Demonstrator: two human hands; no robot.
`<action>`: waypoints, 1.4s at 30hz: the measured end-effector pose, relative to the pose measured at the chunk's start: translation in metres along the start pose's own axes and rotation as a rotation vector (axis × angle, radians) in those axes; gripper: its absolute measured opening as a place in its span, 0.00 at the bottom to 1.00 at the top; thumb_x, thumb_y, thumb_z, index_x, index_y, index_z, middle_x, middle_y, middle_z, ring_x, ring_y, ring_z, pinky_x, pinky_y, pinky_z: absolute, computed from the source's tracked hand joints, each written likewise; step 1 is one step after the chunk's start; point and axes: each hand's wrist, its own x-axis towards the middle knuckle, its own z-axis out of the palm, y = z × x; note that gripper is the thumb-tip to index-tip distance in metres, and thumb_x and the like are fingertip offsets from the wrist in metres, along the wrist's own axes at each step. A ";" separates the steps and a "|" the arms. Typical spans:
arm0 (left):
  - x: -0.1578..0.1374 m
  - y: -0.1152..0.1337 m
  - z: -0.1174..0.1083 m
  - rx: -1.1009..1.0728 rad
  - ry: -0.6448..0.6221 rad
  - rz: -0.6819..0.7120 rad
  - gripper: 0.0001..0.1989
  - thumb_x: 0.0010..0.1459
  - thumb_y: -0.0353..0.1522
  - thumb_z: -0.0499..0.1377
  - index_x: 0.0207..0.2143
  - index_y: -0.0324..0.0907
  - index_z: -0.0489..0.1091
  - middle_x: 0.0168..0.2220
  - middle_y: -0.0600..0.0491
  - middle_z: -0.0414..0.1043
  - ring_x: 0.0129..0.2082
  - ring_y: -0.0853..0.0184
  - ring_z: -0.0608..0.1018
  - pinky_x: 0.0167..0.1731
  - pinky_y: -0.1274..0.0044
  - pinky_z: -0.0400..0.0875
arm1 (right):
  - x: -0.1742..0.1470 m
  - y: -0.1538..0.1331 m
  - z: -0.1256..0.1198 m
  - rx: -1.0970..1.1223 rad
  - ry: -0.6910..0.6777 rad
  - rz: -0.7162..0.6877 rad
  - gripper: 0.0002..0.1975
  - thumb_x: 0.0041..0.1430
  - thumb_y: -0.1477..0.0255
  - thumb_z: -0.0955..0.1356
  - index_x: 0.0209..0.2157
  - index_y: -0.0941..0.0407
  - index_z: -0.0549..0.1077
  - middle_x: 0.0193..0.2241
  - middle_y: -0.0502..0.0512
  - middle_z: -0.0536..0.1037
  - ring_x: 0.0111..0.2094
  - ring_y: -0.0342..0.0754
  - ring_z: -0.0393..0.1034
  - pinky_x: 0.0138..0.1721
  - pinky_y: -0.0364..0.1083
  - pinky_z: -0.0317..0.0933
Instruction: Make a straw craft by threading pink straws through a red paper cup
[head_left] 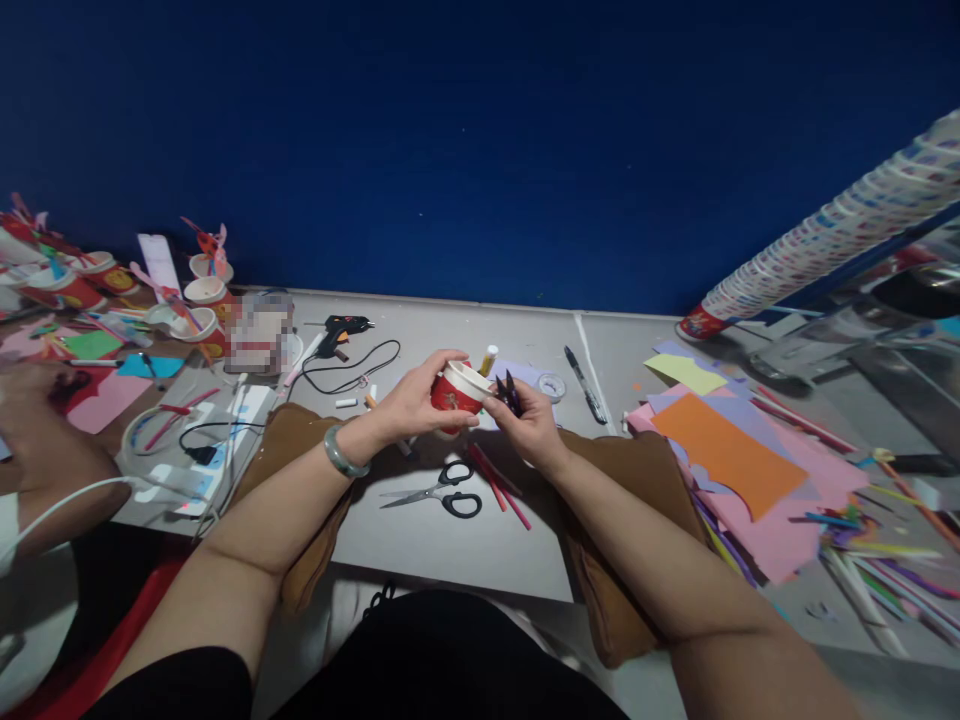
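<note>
My left hand (421,397) is wrapped round a red paper cup (454,398) with a white rim, tilted slightly above the table. In my right hand (533,424) is a pair of small black thread snips (508,392), blades pointing up. The fingertips of that hand also touch the right side of the cup's rim. Below the hands lie black-handled scissors (441,492), with red straws (501,486) to their right. Just behind the cup stands a glue stick (488,361), and a roll of clear tape (551,387) sits to the right.
A black glue gun (343,333) with its cable lies behind at left; a marker (585,385) lies right. Brown cushions (300,450) support my forearms. Coloured paper (727,450) and a tall cup stack (810,240) occupy the right. Another person's arm (67,440) rests at left, near decorated cups (206,292).
</note>
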 end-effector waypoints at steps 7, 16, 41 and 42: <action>0.005 0.002 -0.010 -0.184 -0.088 0.063 0.19 0.54 0.47 0.66 0.34 0.40 0.69 0.56 0.42 0.68 0.53 0.58 0.75 0.54 0.65 0.71 | 0.003 0.010 -0.004 0.224 0.009 0.110 0.24 0.54 0.46 0.72 0.34 0.53 0.70 0.20 0.44 0.59 0.19 0.39 0.49 0.20 0.42 0.46; 0.003 0.005 -0.016 -0.243 -0.192 0.011 0.17 0.55 0.45 0.66 0.31 0.39 0.73 0.36 0.49 0.75 0.39 0.63 0.76 0.45 0.70 0.70 | 0.000 0.005 -0.001 0.186 -0.048 0.110 0.23 0.57 0.47 0.71 0.37 0.54 0.73 0.20 0.44 0.60 0.20 0.40 0.50 0.21 0.42 0.50; 0.008 0.000 -0.015 -0.135 -0.044 -0.118 0.17 0.56 0.44 0.61 0.32 0.37 0.71 0.30 0.53 0.72 0.29 0.72 0.70 0.32 0.79 0.65 | -0.009 0.000 -0.002 -0.480 -0.012 -0.415 0.10 0.68 0.67 0.68 0.46 0.57 0.77 0.38 0.57 0.83 0.40 0.49 0.77 0.42 0.47 0.69; 0.008 0.000 -0.015 -0.115 -0.037 -0.107 0.17 0.56 0.44 0.61 0.32 0.37 0.71 0.30 0.53 0.72 0.30 0.71 0.71 0.32 0.79 0.65 | -0.009 0.000 -0.001 -0.493 -0.015 -0.422 0.10 0.67 0.67 0.68 0.45 0.57 0.77 0.38 0.57 0.83 0.40 0.49 0.77 0.42 0.47 0.69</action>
